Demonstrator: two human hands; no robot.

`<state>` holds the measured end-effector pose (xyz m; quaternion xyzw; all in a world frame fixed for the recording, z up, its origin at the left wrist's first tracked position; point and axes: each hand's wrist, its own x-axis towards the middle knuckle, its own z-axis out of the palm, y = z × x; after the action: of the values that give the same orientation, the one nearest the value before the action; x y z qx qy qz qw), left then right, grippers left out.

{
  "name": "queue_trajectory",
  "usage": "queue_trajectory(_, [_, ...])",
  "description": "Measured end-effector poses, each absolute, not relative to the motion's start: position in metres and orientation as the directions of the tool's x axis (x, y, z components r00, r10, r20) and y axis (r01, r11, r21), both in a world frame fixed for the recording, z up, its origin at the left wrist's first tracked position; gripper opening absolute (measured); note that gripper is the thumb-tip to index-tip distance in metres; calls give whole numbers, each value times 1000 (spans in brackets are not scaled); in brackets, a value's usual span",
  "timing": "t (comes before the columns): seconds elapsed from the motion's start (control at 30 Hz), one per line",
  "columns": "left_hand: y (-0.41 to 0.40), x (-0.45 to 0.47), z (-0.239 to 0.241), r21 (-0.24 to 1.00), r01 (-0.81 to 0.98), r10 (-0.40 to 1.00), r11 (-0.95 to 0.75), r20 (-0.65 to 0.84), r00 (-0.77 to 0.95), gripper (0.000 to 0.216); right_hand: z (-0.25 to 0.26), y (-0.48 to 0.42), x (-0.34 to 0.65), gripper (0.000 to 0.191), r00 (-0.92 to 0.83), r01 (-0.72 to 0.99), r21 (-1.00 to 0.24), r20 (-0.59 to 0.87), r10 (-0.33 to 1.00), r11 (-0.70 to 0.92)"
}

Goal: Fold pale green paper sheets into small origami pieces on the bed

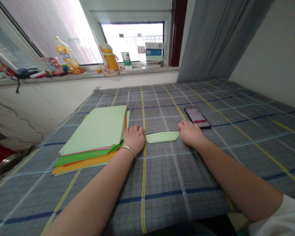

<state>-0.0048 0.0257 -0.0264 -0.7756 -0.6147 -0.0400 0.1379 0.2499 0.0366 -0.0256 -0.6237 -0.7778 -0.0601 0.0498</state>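
Note:
A folded strip of light green paper (162, 136) lies on the grey plaid sheet (167, 183) between my two hands. My left hand (134, 137) is curled into a loose fist and presses on the strip's left end; a silver bangle sits on that wrist. My right hand (190, 132) is also curled, its fingers down on the strip's right end. A stack of coloured paper sheets (95, 139), light green on top with pink, green and orange beneath, lies just left of my left hand.
A phone (198, 118) with a lit screen lies beyond my right hand. The windowsill (88, 73) holds bottles, a yellow container (110, 59), packets and a stack of books (154, 54). A grey curtain (211, 39) hangs at the right.

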Motion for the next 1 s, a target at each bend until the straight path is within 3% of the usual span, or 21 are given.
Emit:
queue_trajectory(0.3, [26, -6, -26, -159, 967, 944, -197, 236, 231, 28, -23, 43, 254, 23, -203, 977, -23, 218, 955, 213])
queue_trajectory(0.4, [26, -6, -22, -137, 969, 932, -207, 273, 238, 27, -19, 43, 254, 25, -191, 957, -164, 263, 946, 239])
queue_trajectory(0.53, [23, -3, -13, -64, 974, 892, -216, 392, 224, 30, -16, 42, 252, 34, -173, 846, -455, 258, 951, 277])
queue_trajectory(0.7, [22, -2, -1, 101, 876, 830, -471, 387, 402, 29, -22, 45, 252, 36, -204, 532, -796, 212, 956, 290])
queue_trajectory(0.87, [21, -6, 5, 52, 752, 703, -657, 403, 586, 50, -22, 45, 254, 36, -237, 402, -878, 176, 956, 261])
queue_trajectory(1.0, [15, -5, 10, -64, 670, 561, -739, 491, 666, 43, -18, 41, 254, 38, -302, 238, -943, 156, 941, 232])
